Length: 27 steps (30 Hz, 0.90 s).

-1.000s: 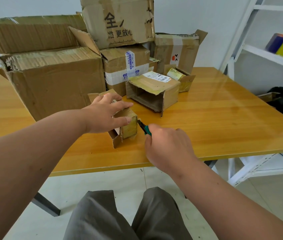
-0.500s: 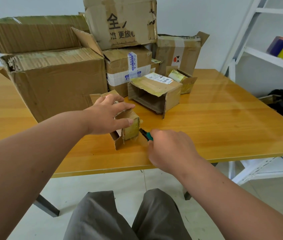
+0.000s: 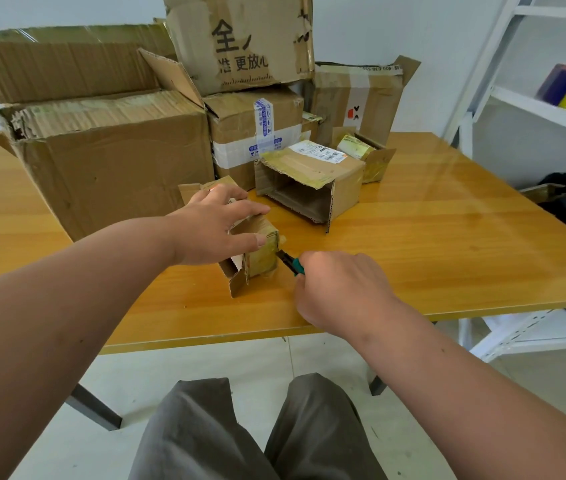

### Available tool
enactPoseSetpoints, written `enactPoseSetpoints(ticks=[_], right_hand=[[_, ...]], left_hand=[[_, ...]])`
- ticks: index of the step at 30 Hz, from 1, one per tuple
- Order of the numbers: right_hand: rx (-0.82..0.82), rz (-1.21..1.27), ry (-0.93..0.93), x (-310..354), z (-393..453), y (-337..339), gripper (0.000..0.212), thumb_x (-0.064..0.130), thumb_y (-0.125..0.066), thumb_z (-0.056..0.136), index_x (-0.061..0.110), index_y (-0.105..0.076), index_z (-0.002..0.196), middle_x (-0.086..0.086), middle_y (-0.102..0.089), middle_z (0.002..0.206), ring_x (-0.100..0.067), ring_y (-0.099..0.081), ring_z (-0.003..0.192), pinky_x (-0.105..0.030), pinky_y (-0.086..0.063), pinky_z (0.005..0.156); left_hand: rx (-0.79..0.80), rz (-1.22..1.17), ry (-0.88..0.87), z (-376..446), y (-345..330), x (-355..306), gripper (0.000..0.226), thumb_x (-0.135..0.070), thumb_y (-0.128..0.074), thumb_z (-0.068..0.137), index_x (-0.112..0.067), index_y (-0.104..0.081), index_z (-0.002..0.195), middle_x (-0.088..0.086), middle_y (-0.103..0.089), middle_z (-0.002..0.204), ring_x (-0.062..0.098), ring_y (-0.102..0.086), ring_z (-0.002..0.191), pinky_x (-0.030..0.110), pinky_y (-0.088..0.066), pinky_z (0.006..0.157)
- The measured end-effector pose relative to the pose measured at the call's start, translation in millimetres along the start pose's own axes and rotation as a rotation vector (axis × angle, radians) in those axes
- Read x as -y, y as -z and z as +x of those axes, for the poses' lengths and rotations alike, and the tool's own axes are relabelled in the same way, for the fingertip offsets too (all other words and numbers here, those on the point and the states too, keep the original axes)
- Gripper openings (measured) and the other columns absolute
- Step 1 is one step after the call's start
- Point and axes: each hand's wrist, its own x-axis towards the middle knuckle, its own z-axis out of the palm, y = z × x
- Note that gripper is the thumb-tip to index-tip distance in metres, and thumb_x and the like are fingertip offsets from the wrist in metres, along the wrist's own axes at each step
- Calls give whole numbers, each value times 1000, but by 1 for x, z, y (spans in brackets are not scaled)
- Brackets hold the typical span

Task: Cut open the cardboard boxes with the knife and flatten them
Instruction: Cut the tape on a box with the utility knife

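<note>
A small cardboard box (image 3: 262, 256) with yellowed tape stands near the front of the wooden table (image 3: 430, 244), its near flaps hanging open. My left hand (image 3: 215, 225) lies over its top and holds it down, thumb on the right face. My right hand (image 3: 340, 289) grips a green-handled knife (image 3: 292, 264) whose dark tip touches the box's right side, low down. Behind them lies a medium box (image 3: 312, 185) on its side, open toward me.
Several larger boxes are stacked at the back left, the biggest (image 3: 108, 161) close behind my left hand. A small taped box (image 3: 368, 155) sits behind the medium one. A white shelf frame (image 3: 534, 109) stands right of the table. My knees are below the front edge.
The knife dipped to the box's lower right corner, then came up slightly along its right face. My left hand has stayed on the box.
</note>
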Motion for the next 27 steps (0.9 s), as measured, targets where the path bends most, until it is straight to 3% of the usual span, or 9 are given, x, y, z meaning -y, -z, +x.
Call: enactPoseSetpoints(ticks=[4,10,15,20,24,27], right_hand=[[28,-13,5,0,2,2,14,18,-51,94,23,-61,102,3,-46,70,-25,-56,71,-34,-40,59],[85,-14,-10,2,4,4,16,15,-51,92,21,-62,103,2,-52,74,-22,-56,71,-32,-43,56],[147,-77,21,1,0,10,15,10,-51,86,19,-60,93,1,-50,72,-17,-44,61,-30,-30,51],[93,-85,71,-3,2,7,10,18,-51,94,22,-52,103,5,-42,70,-15,-40,59,-30,-26,49],[55,-75,124,-10,3,11,18,25,-48,98,22,-54,115,-3,-62,91,-24,-45,70,-33,-30,59],[69,-49,137,-17,4,17,23,34,-40,104,24,-52,121,-2,-64,101,-23,-44,76,-34,-31,72]], left_hand=[[-3,3,-1,0,0,0,56,-64,-45,87,-58,-28,140,-15,-13,154,25,-4,146,53,-22,116],[-3,0,1,2,-1,1,55,-63,-47,88,-58,-29,139,-15,-14,153,25,-4,146,54,-22,115],[-10,-31,-15,2,0,5,52,-59,-50,89,-58,-32,138,-15,-15,153,23,-9,146,49,-24,115],[-3,-65,-17,2,0,4,48,-53,-53,91,-57,-35,136,-16,-15,153,23,-16,144,47,-28,114],[-25,-125,-4,-1,4,3,51,-67,-51,80,-49,-47,128,-15,-22,148,18,-35,132,34,-37,101],[-73,-132,0,-2,7,5,48,-67,-54,77,-43,-58,119,-16,-30,144,14,-42,126,31,-39,98]])
